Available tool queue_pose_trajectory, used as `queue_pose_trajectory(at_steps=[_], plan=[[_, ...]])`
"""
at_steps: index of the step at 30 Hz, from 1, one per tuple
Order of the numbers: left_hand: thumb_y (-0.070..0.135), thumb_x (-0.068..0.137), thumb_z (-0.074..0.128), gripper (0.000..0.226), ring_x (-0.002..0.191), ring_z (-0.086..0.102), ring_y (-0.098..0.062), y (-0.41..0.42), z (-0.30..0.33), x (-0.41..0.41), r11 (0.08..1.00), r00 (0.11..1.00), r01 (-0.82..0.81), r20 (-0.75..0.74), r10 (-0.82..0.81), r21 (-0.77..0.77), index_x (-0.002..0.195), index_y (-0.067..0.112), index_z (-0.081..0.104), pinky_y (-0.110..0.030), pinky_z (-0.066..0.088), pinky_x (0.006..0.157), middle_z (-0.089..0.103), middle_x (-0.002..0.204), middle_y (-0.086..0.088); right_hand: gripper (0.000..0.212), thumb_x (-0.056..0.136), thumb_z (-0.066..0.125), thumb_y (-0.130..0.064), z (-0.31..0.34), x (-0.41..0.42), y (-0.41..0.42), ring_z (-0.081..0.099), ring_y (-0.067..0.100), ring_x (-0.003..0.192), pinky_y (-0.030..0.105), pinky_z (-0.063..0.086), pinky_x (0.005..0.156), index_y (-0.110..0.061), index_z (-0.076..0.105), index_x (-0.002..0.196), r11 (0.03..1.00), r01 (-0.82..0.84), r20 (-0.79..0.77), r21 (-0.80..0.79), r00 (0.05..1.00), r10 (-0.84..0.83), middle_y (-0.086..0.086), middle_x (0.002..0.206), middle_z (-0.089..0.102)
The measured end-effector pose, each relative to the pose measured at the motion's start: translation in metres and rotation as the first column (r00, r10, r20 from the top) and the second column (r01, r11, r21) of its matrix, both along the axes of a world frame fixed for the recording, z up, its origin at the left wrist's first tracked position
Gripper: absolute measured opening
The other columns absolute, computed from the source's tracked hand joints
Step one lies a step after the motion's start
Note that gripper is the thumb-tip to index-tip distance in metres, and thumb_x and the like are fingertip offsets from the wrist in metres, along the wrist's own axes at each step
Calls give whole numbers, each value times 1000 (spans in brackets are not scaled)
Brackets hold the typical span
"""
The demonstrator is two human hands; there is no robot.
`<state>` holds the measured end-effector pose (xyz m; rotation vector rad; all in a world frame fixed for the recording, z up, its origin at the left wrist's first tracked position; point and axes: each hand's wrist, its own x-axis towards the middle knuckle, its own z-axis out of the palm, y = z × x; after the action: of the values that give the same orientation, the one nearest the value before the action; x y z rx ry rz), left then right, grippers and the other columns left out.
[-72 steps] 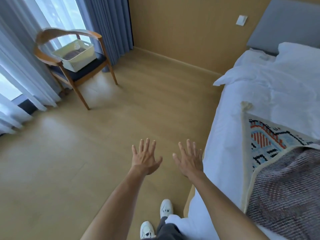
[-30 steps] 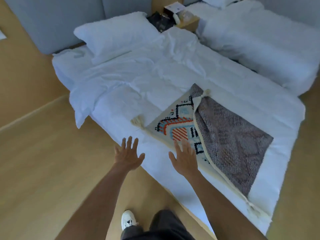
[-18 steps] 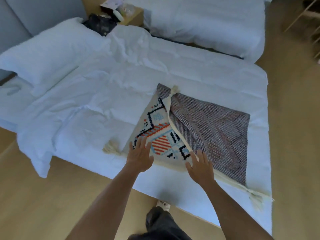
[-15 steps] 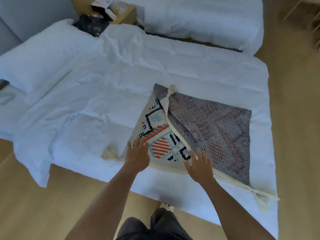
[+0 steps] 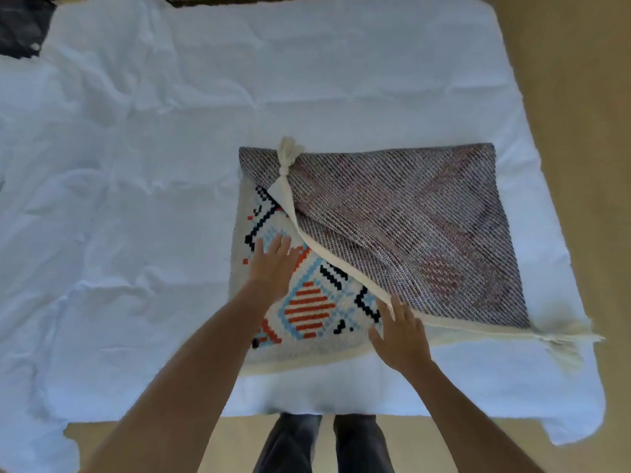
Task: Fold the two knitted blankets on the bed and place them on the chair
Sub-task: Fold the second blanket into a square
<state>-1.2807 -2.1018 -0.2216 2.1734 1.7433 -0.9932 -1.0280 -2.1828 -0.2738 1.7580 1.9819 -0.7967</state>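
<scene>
A knitted blanket [image 5: 317,302] with a cream border and an orange, blue and black pattern lies on the white bed [image 5: 136,199]. One corner of it is folded over diagonally and shows the grey-purple back side [image 5: 409,233], with a cream tassel [image 5: 288,157] at the tip. My left hand [image 5: 273,264] lies flat with straight fingers on the patterned part. My right hand [image 5: 399,331] lies flat at the folded flap's cream edge, its fingers touching it. I cannot make out a second blanket. The chair is out of view.
The bed's near edge [image 5: 307,407] runs right in front of my legs [image 5: 324,442]. Wooden floor [image 5: 573,80] shows to the right of the bed. A dark object [image 5: 20,25] sits at the top left corner. Another tassel [image 5: 563,339] hangs at the blanket's right corner.
I have turned from the chair to the bed and stepped up to it. Both hands have moved forward and come down onto the blanket.
</scene>
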Motion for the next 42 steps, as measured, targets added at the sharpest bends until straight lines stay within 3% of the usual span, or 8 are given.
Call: queue_pose_trajectory(at_steps=[9,15,19,23,31,35,38,42], plan=[[21,85,63,79,146,0,-30,116,-90,-15,959,958,272,-115,-263,73,149,12,18,-57,4,116,11,157,-13,70,94,43,-33,-88,-22,36,12,37,141,48,19,112,-20,3,149,999,45,130,12,990,-46,13,156,7],[32,84,63,49,134,36,-30,129,-103,-49,918,912,354,-286,-295,181,130,19,55,-61,5,115,53,134,-10,48,85,57,-7,-106,-26,44,50,36,102,49,46,86,-12,40,130,970,-11,217,241,975,-43,18,116,49],[23,88,59,42,125,47,-30,100,-97,-64,939,944,279,-238,-230,202,129,14,54,-47,16,115,59,126,-12,38,76,65,3,-95,-27,53,55,36,88,48,49,79,-1,51,111,961,-65,254,269,967,-5,19,97,55],[22,87,60,42,119,51,-28,56,-97,-77,963,960,242,-172,-220,117,128,16,49,-41,30,107,53,127,-12,35,84,56,0,-87,-21,61,55,31,101,43,45,92,-4,48,118,967,-154,285,201,954,93,14,109,55],[32,89,48,29,120,45,-23,-60,-109,-104,984,980,165,-100,-171,-67,114,23,59,-36,33,99,61,118,0,22,54,67,9,-82,-5,32,58,36,70,50,51,63,5,60,74,904,-275,275,328,943,187,21,74,58],[34,83,51,35,113,50,-24,-101,-117,-107,993,995,101,3,-101,-59,115,21,58,-36,37,93,61,116,-1,29,53,64,9,-84,-19,22,55,33,69,45,50,60,2,55,79,863,-297,222,408,949,222,19,76,55],[30,66,69,44,99,55,-30,-106,-126,-108,991,991,128,30,-130,48,106,14,61,-42,45,86,61,105,-12,33,64,67,0,-92,-32,17,54,32,76,44,50,65,-3,57,96,836,-335,201,435,941,273,17,86,56],[20,86,59,42,111,50,-32,-109,-136,-108,992,994,92,57,-97,88,125,13,45,-41,37,103,48,126,-15,41,59,75,5,-102,-41,13,54,32,73,43,50,63,-2,59,97,821,-362,204,442,931,302,16,83,55]])
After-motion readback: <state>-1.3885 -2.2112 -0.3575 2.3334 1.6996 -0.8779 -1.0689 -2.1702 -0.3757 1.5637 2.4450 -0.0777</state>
